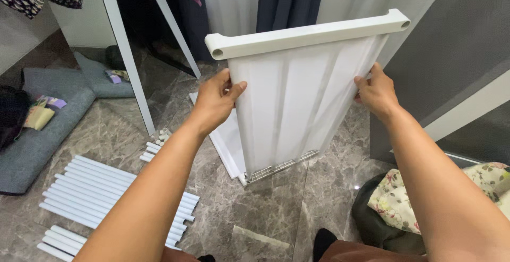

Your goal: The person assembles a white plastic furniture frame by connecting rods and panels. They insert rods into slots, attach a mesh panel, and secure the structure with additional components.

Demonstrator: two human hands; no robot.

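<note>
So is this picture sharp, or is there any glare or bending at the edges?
Head view: mostly sharp, with even indoor light; the white panel held by the left hand and right hand is bright yet keeps its ridges; soft glare shows on the polished marble floor; the forearms look stretched near the bottom edge, a wide-lens effect; the white tubes cast faint shadows.

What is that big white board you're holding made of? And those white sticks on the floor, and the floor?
The white panel, held by the left hand and right hand, looks like matte moulded plastic: ribbed face, rounded hollow-ended top rail. The white tubes look like smooth plastic or painted metal; I can't tell which. The floor looks like polished grey marble or marble-look tile: veined and shiny.
</note>
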